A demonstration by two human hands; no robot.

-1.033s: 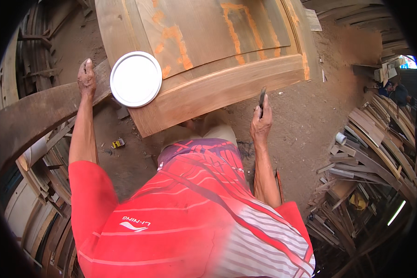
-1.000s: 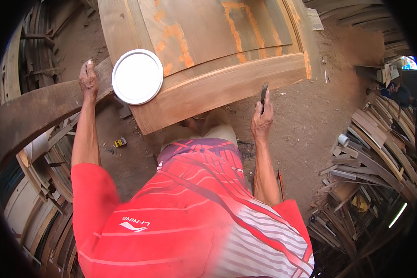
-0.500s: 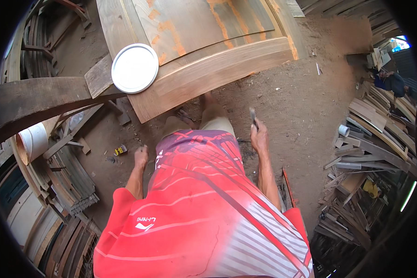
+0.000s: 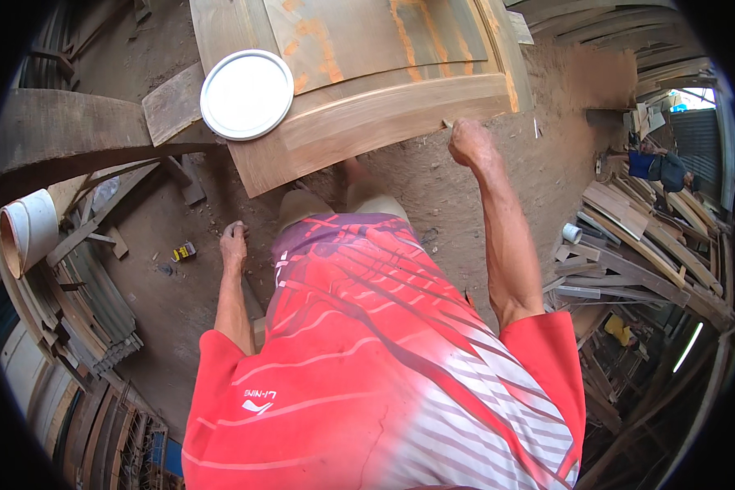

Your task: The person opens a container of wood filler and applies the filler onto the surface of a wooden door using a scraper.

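Observation:
A wooden panel door (image 4: 400, 118) lies flat in front of me, its face streaked with orange filler. My right hand (image 4: 472, 145) is closed around a small narrow tool (image 4: 447, 124), whose pale tip shows just beside the door's near edge; most of it is hidden in the fist. On the door's near left corner rests a round white lid (image 4: 247, 94). My left hand (image 4: 234, 242) hangs low beside my thigh, fingers curled together. Whether anything is in them is hidden.
A curved timber beam (image 4: 65, 135) and a white bucket (image 4: 31, 229) stand to the left. A small yellow packet (image 4: 184, 251) lies on the dirt floor. Stacked boards (image 4: 629, 220) line the right side, where another person (image 4: 670, 170) is visible behind them.
My right hand has moved forward with the tool, up to the door's near edge, and the arm has stretched out. My left hand sits slightly farther forward. The whole view has shifted a little.

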